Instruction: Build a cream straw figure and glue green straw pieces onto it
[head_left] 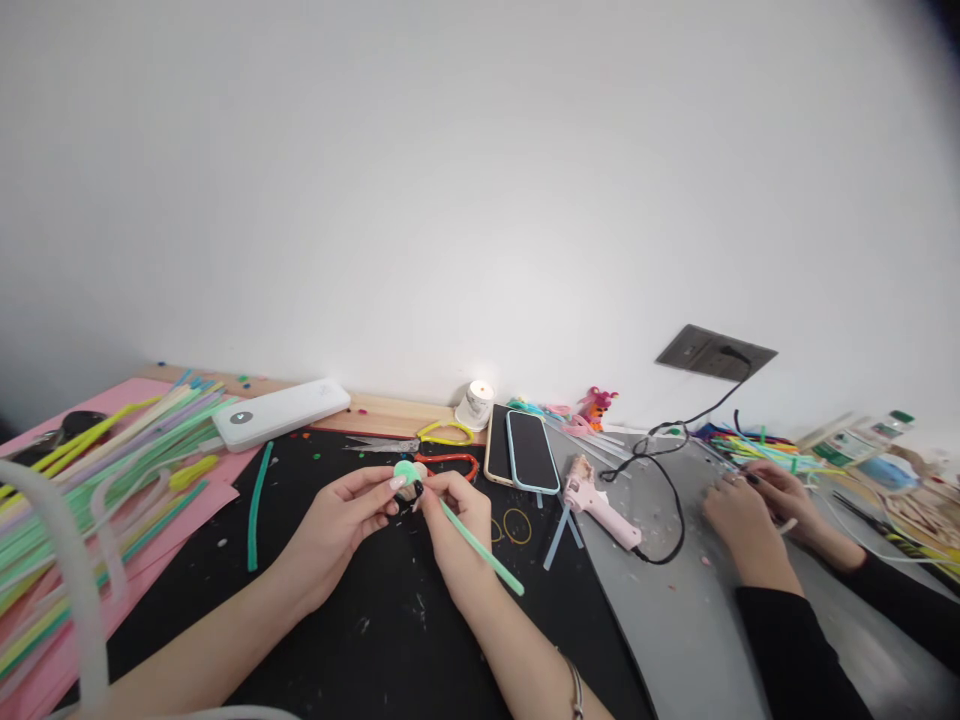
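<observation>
My left hand [341, 525] pinches a small round mint-green piece [406, 471] between thumb and fingers. My right hand [454, 520] is closed on a long green straw [481, 551] that runs from the green piece down to the right. The two hands meet above a black mat [390, 640]. A small dark bit shows between the fingertips; I cannot make out what it is.
Many coloured straws [90, 470] lie on pink paper at left. A white case [281, 412], scissors [420, 443], a lit candle [475, 404], two phones [525, 450] and a pink glue gun [600, 500] lie ahead. Another person's hands [750, 505] work at right.
</observation>
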